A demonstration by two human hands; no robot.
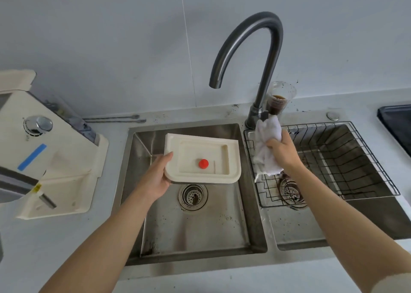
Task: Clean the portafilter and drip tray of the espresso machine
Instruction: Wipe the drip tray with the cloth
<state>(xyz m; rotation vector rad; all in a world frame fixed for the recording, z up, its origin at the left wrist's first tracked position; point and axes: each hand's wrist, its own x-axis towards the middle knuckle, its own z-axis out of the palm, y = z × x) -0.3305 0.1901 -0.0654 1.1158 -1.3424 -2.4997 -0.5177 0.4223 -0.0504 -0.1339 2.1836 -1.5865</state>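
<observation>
Hovering above the left sink basin (200,226), the cream drip tray (189,157) is clamped at its left edge by the left grip (158,177). The right grip (282,152) is curled round a white cloth (266,130) over the wire rack (355,159), near the faucet (266,37). The espresso machine (55,159) stands on the desk (22,248) at left.

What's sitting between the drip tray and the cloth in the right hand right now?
Only the steel divider between the two basins and the left rim of the wire rack; nothing else separates drip tray from cloth, per the head view.
</observation>
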